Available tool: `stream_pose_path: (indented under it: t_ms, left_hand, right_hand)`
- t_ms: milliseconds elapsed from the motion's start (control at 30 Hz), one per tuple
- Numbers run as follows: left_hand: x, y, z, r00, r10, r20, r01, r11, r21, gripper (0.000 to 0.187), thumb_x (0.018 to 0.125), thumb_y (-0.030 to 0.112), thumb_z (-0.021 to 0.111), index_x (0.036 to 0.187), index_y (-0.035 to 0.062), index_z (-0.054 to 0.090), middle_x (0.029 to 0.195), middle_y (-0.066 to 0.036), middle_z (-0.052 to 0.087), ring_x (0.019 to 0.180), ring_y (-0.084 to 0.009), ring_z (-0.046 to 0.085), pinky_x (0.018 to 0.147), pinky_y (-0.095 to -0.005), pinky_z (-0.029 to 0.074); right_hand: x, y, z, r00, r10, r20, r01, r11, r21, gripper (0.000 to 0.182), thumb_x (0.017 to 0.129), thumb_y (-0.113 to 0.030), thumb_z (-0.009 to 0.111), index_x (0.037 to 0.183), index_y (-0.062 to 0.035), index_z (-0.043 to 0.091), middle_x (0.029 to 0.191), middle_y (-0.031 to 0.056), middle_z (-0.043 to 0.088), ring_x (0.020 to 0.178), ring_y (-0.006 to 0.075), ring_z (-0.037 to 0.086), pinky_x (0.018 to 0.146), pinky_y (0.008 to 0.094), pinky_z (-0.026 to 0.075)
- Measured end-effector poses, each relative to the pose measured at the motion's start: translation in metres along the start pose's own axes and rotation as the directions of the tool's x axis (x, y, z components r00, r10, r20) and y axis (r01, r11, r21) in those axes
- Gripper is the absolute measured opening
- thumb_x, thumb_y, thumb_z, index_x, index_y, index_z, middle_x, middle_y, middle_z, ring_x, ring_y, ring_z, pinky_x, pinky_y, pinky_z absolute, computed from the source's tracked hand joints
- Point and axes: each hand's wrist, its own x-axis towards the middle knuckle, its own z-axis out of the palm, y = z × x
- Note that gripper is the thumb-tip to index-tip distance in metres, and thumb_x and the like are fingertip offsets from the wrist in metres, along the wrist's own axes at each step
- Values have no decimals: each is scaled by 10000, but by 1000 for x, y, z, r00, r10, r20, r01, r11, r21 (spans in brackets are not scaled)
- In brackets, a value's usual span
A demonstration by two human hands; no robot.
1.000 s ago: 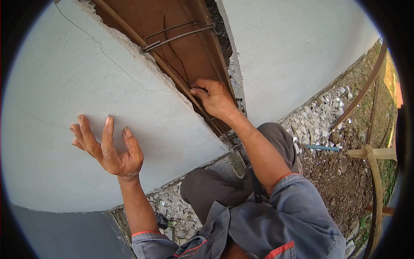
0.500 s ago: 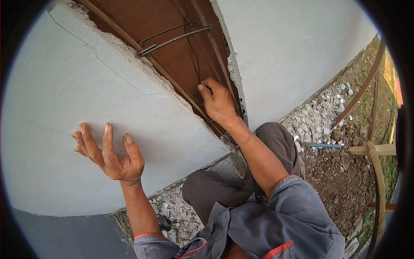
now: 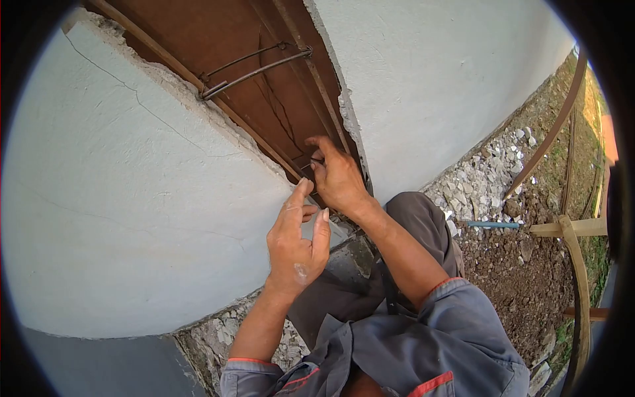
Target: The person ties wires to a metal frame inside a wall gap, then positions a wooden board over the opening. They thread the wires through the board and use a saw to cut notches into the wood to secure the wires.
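Note:
Thin dark wire (image 3: 282, 114) hangs in two slack strands inside a long broken-out gap in the white wall (image 3: 159, 218). It runs down to the curled fingers of my right hand (image 3: 338, 177), which seem closed on its lower part; the exact grip is partly hidden. My left hand (image 3: 294, 241) is just left of the right one, at the gap's lower edge. Its thumb stands apart from the fingers, and nothing shows in it. Above both hands, a bent steel stirrup (image 3: 258, 71) crosses between the reinforcing bars (image 3: 301, 36), in front of a brown panel (image 3: 198, 33).
White rubble (image 3: 486, 175) lies along the wall base on the right, with a blue stick-like piece (image 3: 493, 225) beside it. Brown soil (image 3: 509, 284) and wooden strips (image 3: 575, 264) are farther right. My knees are close to the gap.
My left hand has moved right, from in front of the wall to beside the right hand. The right hand has gone slightly lower, and the wire now hangs slacker in separated strands.

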Motion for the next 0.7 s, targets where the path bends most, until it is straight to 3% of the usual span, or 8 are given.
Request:
stream_pose_path:
  t_ms: [167,233,300,367,400,467,567,700]
  left_hand:
    - [4,4,11,997,-75,12,75,997,24,568,923,3,595,1447,-130,420,1346,-311,581,989,-296,722,844,-355,595]
    - [3,8,13,992,-124,39,124,992,5,621,919,1,587,1482,-126,356,1404,-322,523,1050,-314,699,881,-372,580]
    - [3,12,15,983,-168,69,169,986,-13,677,914,0,578,1516,-123,293,1462,-333,464,1110,-332,676,919,-388,566]
    - [3,16,18,964,-229,137,232,973,-1,838,889,25,594,1563,-113,116,1560,-344,313,1308,-373,534,1061,-442,468]
    - [1,17,22,964,-231,133,233,973,-1,838,889,25,594,1563,-113,116,1560,-344,313,1308,-373,534,1061,-442,468]
    - [-3,17,30,970,-192,148,177,978,111,951,857,50,627,1567,-111,15,1612,-343,186,1468,-411,324,1181,-472,310]
    - [-3,13,36,996,-52,70,54,998,-22,980,844,61,646,1565,-115,7,1627,-339,134,1529,-428,172,1233,-472,186]
    - [1,12,38,999,-26,21,28,988,-150,973,842,45,644,1565,-118,13,1638,-335,89,1547,-431,94,1247,-468,121]
  right_hand:
    - [-2,15,4,999,-36,-11,37,998,42,297,907,-42,619,1203,-46,599,1044,229,702,981,433,679,837,507,541]
    - [-1,15,5,996,-91,16,92,991,-97,266,921,-112,645,1178,-44,638,1059,215,694,974,419,680,832,496,542]
    - [-1,13,6,995,-97,-6,97,993,-62,261,929,-141,650,1170,-41,650,1056,209,689,968,413,680,827,492,543]
    - [-1,10,5,994,-103,-22,103,994,-28,261,937,-170,654,1162,-37,663,1053,203,685,962,407,679,822,487,544]
    - [0,8,2,997,-80,4,80,997,2,267,942,-143,654,1175,-14,656,1087,203,689,989,392,683,842,455,547]
    - [0,5,-1,998,-58,32,57,998,30,272,946,-116,655,1188,9,648,1122,202,694,1016,377,687,862,423,550]
    - [4,1,-4,996,-49,74,47,999,27,304,972,-163,640,1222,10,633,1134,203,693,1042,362,685,891,414,541]
    - [9,-7,-4,990,-124,62,115,985,131,326,989,-190,628,1247,10,619,1137,203,693,1015,321,687,879,394,536]
